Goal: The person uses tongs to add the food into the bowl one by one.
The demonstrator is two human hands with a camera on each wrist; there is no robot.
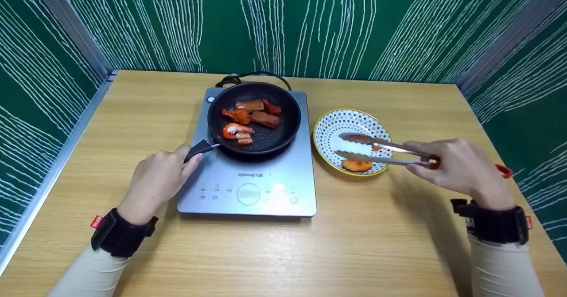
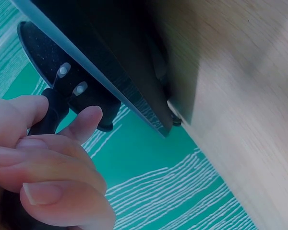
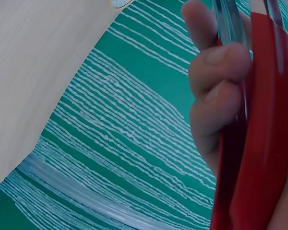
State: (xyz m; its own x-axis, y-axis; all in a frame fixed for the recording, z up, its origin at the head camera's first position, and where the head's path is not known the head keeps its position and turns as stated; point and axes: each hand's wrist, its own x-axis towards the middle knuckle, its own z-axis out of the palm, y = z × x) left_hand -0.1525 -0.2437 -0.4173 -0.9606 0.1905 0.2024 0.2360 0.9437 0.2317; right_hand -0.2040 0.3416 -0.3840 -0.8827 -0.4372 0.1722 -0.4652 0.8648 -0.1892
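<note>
In the head view my left hand (image 1: 159,177) grips the black handle (image 1: 198,150) of a frying pan (image 1: 283,130). The left wrist view shows its fingers (image 2: 62,201) curled round that handle. Inside the pan lie several browned rib-like pieces (image 1: 265,119), an orange-brown chunk (image 1: 238,116) and a shrimp (image 1: 232,130). My right hand (image 1: 456,164) holds metal tongs (image 1: 376,159) with red grips (image 3: 264,124). The tongs' tips are apart over a dotted plate (image 1: 328,130), with nothing seen between them. On the plate sit a golden-brown piece (image 1: 357,166) and a smaller orange piece (image 1: 377,144), partly hidden by the tongs.
Under the pan is a silver induction cooker (image 1: 208,204), its black cord (image 1: 261,72) looping behind. Everything stands on a wooden table (image 1: 274,257). Green panels (image 1: 301,26) with white lines enclose the back and sides, joined by metal posts (image 1: 73,22).
</note>
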